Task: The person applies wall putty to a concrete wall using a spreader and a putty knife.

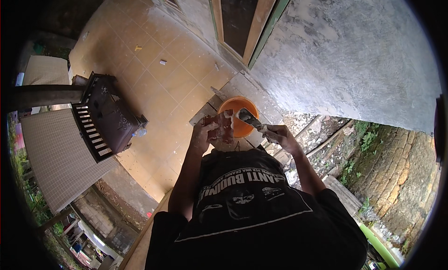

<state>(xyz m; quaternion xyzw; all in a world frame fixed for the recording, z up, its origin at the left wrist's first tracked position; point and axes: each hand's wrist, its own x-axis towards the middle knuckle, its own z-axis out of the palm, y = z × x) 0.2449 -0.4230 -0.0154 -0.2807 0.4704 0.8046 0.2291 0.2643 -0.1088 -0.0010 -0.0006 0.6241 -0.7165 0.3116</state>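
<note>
My left hand point(201, 133) is closed on a flat reddish-brown board point(219, 125), whose right edge is smeared with pale plaster. In my right hand point(281, 137) is a putty knife point(249, 118), gripped by its handle, with its grey blade pointing up and left over an orange bucket point(239, 103). The board covers the bucket's left part, and the blade hides some of its inside. Below the hands the bucket rests on worn wooden planks point(255, 138). What lies inside the bucket is hard to make out.
A grey plastered wall point(345, 50) rises at the right, beside a window frame point(254, 27). At the left stands a dark slatted bench point(105, 116) on the tiled floor point(154, 92). Small bits lie on the tiles. Rubble and poles point(317, 139) lie right of the planks.
</note>
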